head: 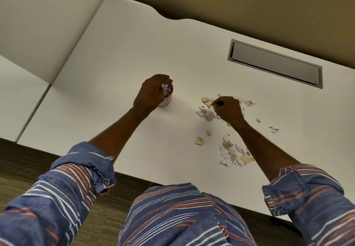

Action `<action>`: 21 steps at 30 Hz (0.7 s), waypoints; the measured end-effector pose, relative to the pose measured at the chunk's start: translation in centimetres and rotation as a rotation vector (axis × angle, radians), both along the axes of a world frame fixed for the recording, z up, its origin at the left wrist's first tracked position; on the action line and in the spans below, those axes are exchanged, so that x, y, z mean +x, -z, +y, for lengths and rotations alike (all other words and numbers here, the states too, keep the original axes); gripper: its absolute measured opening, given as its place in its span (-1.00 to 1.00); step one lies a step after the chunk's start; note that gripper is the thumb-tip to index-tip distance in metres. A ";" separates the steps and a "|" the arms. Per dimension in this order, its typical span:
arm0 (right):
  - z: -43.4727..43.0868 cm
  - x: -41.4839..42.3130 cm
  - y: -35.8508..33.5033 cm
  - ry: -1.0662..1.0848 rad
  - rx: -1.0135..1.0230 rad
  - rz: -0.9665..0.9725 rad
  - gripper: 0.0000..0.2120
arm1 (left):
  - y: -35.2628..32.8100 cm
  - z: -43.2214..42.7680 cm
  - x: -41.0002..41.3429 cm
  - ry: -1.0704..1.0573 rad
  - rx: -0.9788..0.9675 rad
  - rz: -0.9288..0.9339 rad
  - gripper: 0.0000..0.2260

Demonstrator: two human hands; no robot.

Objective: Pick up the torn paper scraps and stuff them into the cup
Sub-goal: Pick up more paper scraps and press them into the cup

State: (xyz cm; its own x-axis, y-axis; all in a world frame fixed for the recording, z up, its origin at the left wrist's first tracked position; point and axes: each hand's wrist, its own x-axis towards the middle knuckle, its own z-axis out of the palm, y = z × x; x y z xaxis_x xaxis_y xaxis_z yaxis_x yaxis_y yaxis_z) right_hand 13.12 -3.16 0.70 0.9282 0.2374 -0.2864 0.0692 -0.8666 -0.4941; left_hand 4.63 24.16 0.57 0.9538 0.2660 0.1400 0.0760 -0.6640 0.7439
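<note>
A small white cup (167, 99) with a red rim stands on the white desk (115, 96), with white and purple paper scraps showing in its mouth. My left hand (151, 92) curls over the cup's top, fingers pressing on the scraps inside. To the right lies a pile of torn white, purple and tan scraps (206, 111). My right hand (227, 109) rests on that pile, fingers pinched together on some scraps. A second scrap pile (234, 154) lies nearer to me, under my right forearm.
Loose single scraps (199, 141) lie between the piles, and a few more (273, 130) lie to the right. A grey cable hatch (275, 63) is set into the desk at the back right. A partition wall (38, 25) runs along the left.
</note>
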 end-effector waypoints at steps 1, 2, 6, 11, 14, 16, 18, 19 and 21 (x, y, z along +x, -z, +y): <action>-0.2 -0.1 0.1 0.002 0.005 0.004 -0.81 | 0.1 0.1 0.0 0.005 0.016 0.000 -0.61; -0.4 -0.1 0.1 0.002 0.008 0.006 -0.81 | 0.2 0.2 0.1 0.002 0.035 -0.003 -0.63; -1.3 -0.2 0.3 0.001 0.010 -0.006 -0.82 | 0.3 0.7 0.4 -0.098 0.068 -0.042 -0.77; -2.8 -0.6 1.0 0.037 0.007 0.005 -0.84 | 0.1 1.0 0.7 -0.009 0.140 0.177 -0.81; -3.6 -0.8 1.6 0.048 0.012 0.026 -0.84 | -0.1 0.3 1.8 0.090 0.265 0.423 -0.77; -4.1 -1.0 1.9 0.066 0.014 0.037 -0.85 | 0.1 -0.3 2.6 0.080 0.276 0.529 -0.75; -4.5 -1.0 2.1 0.081 0.013 0.048 -0.85 | 0.4 -0.7 3.1 0.084 0.236 0.552 -0.78; -4.7 -1.0 2.2 0.084 0.013 0.051 -0.84 | 0.7 -0.8 3.2 0.088 0.241 0.560 -0.78; -5.0 -1.0 2.2 0.089 0.007 0.042 -0.84 | 0.9 -1.1 3.6 0.074 0.283 0.600 -0.79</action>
